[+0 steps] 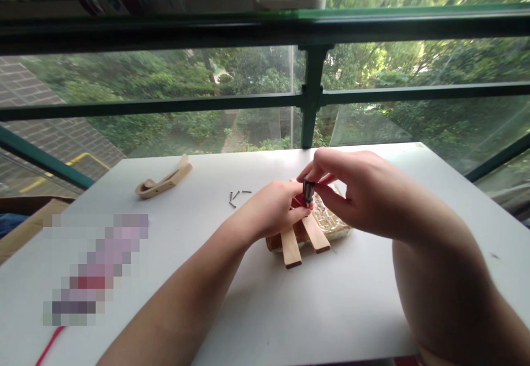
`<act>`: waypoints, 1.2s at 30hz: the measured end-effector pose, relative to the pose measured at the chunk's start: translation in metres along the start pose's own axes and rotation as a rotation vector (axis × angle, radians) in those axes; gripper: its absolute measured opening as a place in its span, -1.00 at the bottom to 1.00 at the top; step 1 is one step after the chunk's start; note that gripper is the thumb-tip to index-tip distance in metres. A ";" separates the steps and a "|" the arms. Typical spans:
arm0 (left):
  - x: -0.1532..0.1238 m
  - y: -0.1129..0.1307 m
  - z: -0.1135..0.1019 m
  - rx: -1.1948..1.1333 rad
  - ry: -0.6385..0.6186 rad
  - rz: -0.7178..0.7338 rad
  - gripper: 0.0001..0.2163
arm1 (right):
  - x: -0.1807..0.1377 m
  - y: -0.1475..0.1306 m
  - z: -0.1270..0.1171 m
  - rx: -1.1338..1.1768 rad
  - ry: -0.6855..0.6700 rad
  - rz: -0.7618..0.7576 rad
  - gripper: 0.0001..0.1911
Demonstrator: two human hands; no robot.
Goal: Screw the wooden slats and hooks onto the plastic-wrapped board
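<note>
In my right hand [351, 189] is a short black and metal screwdriver [308, 190], held upright with its tip down; its exact kind is hard to make out. My left hand [279, 206] is closed, with thumb and finger pinched around the spot under the tip. What they pinch is hidden. Below both hands, two pale wooden slats [317, 234] lie side by side, their near ends sticking out toward me. They rest across a brown block [274, 243] whose top, on the right, carries a whitish, textured covering [329, 211].
Several loose screws [236, 195] lie left of my hands on the white table [165, 266]. Farther left is a curved wooden piece [163, 181]. A pixelated purple item [111, 250] with a red cord lies at the near left. A green railing [310, 112] runs behind the table.
</note>
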State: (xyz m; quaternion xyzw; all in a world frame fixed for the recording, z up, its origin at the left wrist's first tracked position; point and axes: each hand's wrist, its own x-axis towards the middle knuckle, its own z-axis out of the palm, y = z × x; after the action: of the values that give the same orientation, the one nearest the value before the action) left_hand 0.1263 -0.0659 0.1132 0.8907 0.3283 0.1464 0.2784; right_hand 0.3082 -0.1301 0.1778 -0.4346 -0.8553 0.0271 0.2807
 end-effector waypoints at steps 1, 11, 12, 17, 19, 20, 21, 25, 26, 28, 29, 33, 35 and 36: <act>0.000 0.000 0.000 0.019 0.002 -0.002 -0.90 | 0.000 0.000 0.000 -0.005 0.001 0.002 -0.87; 0.001 0.003 -0.003 0.049 -0.010 -0.011 -0.92 | 0.000 0.001 0.001 -0.048 -0.002 0.042 -0.93; 0.001 0.004 -0.003 0.053 -0.008 -0.013 -0.91 | 0.000 0.001 0.001 -0.049 0.000 0.048 -0.92; 0.000 0.005 -0.003 0.042 -0.007 -0.012 -0.91 | 0.000 0.001 0.001 -0.038 0.010 0.088 -0.90; 0.000 0.005 -0.003 0.016 -0.007 -0.011 -0.91 | 0.000 0.001 0.001 -0.032 0.011 0.090 -0.86; 0.000 0.005 -0.003 0.004 -0.007 -0.013 -0.90 | 0.000 0.001 0.001 -0.029 0.010 0.088 -0.84; 0.000 0.005 -0.003 -0.004 -0.008 -0.016 -0.90 | 0.000 0.001 0.001 -0.024 0.010 0.086 -0.82; 0.000 0.004 -0.002 0.021 -0.009 -0.023 -0.89 | 0.001 -0.002 0.000 -0.013 0.012 0.087 -0.84; 0.000 0.004 -0.002 0.033 -0.010 -0.022 -0.88 | 0.001 -0.002 0.000 -0.013 0.008 0.090 -0.85; 0.000 0.005 -0.002 0.052 -0.015 -0.021 -0.87 | 0.002 -0.002 0.000 -0.016 -0.002 0.095 -0.86; 0.000 0.005 -0.002 0.059 -0.018 -0.021 -0.87 | 0.002 -0.002 0.000 -0.018 -0.006 0.097 -0.87; 0.001 0.005 -0.002 0.065 -0.023 -0.012 -0.87 | 0.002 0.000 0.000 -0.034 -0.003 0.106 -0.89; 0.000 0.005 -0.002 0.063 -0.020 -0.007 -0.87 | 0.002 0.001 0.000 -0.040 -0.003 0.107 -0.89; 0.000 0.005 -0.001 0.063 -0.020 -0.007 -0.87 | 0.001 0.001 0.000 -0.042 -0.005 0.107 -0.90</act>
State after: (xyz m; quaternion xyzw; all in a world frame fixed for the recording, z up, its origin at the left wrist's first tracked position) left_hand 0.1287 -0.0685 0.1176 0.8993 0.3330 0.1263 0.2540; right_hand 0.3081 -0.1285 0.1780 -0.4855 -0.8319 0.0252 0.2676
